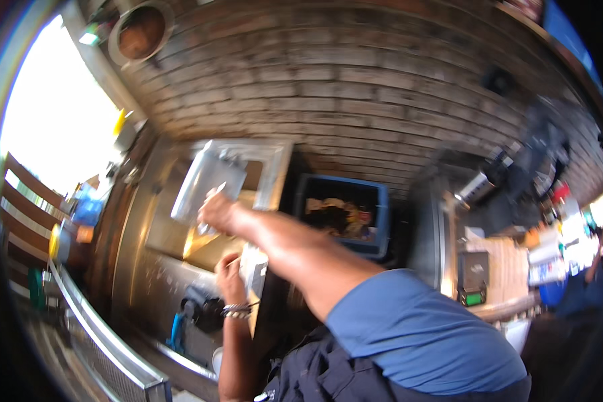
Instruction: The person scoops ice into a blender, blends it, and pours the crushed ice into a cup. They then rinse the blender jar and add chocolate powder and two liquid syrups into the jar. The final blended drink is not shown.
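Observation:
Blurred by motion, my right hand (218,211) reaches across to a stainless steel sink (166,233), its fingers curled at the lower edge of a shiny grey metal pan or sheet (208,181). A small pale tip shows above that fist; what it belongs to is unclear. Nearer my body, my left hand (230,271), with beaded bracelets at the wrist, has bent fingers beside the sink's near right rim. A pale, shiny flat item (254,264) lies just right of it; whether the fingers touch it cannot be told. Yellowish light reflects inside the basin.
Right of the sink stands a blue-rimmed bin (382,216) holding mixed waste. A brick wall (362,95) rises behind. Farther right, a digital scale (474,281) sits on a wooden counter. Left are a metal rack (105,341) and a window ledge with bottles. A person (590,281) is at the far right.

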`<act>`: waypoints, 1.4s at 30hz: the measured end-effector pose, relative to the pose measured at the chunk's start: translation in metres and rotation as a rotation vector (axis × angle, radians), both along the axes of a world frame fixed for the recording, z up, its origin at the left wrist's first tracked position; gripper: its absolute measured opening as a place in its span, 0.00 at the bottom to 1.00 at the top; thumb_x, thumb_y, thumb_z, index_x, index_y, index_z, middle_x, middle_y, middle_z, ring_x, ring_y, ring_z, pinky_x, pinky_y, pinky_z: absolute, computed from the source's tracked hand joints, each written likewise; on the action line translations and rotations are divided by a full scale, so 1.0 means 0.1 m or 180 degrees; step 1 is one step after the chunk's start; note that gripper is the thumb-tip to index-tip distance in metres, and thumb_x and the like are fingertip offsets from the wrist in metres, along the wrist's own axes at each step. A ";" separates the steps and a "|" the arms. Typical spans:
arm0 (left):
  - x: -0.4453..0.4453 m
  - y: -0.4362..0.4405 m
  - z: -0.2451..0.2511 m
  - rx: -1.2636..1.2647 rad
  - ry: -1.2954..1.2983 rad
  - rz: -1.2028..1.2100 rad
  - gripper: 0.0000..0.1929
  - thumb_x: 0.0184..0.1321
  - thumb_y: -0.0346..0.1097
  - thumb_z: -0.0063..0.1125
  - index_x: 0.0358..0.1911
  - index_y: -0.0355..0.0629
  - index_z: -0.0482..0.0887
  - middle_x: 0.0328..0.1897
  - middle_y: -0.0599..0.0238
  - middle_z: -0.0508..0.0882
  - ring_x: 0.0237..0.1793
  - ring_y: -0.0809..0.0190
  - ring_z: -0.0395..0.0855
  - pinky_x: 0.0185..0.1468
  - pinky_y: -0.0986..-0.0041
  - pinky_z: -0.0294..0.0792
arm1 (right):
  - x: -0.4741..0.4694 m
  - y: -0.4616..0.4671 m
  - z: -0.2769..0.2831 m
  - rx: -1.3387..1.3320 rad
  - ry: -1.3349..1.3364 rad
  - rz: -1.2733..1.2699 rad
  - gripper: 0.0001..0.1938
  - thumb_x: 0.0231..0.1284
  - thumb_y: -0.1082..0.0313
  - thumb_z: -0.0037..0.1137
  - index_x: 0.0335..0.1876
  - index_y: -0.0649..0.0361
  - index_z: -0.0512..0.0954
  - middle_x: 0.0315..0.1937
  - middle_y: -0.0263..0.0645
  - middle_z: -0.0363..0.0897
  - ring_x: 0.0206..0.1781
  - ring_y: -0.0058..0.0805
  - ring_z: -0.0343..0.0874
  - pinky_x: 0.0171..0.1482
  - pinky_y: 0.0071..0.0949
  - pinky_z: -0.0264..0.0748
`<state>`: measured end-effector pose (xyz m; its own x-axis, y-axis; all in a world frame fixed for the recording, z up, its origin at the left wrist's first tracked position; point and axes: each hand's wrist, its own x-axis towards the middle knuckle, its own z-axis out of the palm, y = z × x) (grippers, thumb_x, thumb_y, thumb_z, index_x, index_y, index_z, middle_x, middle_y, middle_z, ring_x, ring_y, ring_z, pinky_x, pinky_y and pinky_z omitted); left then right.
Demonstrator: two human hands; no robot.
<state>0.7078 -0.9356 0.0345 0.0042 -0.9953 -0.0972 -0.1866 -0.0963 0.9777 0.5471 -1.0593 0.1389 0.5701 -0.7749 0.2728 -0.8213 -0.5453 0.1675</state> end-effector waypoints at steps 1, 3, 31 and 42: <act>-0.01 -0.03 -0.01 -0.0012 -0.0145 -0.0020 0.08 0.70 0.29 0.61 0.50 0.39 0.86 0.46 0.68 0.84 0.44 0.70 0.79 0.51 0.77 0.72 | 0.00 0.07 0.03 0.0048 0.0120 -0.0046 0.05 0.65 0.59 0.63 0.37 0.37 0.89 0.38 0.22 0.91 0.45 0.25 0.90 0.50 0.34 0.73; 0.01 -0.02 -0.02 0.0046 0.0356 -0.0196 0.09 0.70 0.29 0.60 0.51 0.42 0.86 0.45 0.74 0.84 0.35 0.77 0.72 0.36 0.85 0.64 | -0.14 0.26 0.03 0.0075 -0.0670 -0.0500 0.03 0.57 0.61 0.64 0.30 0.39 0.86 0.32 0.28 0.89 0.41 0.25 0.89 0.51 0.35 0.71; -2.73 3.24 0.81 0.0372 0.1367 -0.3675 0.23 0.79 0.41 0.46 0.70 0.35 0.75 0.69 0.56 0.81 0.65 0.61 0.80 0.69 0.67 0.69 | -3.02 7.08 -0.13 -0.2082 -0.6023 -0.2064 0.45 0.42 0.17 0.72 0.30 0.63 0.77 0.23 0.22 0.65 0.23 0.09 0.61 0.26 0.18 0.54; -3.55 4.19 0.59 0.0590 0.1375 -0.4155 0.35 0.78 0.51 0.50 0.78 0.31 0.64 0.77 0.56 0.73 0.73 0.58 0.72 0.76 0.65 0.61 | -3.83 7.57 -0.59 -0.1702 -0.6865 -0.1666 0.27 0.59 0.42 0.77 0.35 0.61 0.78 0.22 0.25 0.68 0.21 0.12 0.61 0.23 0.15 0.57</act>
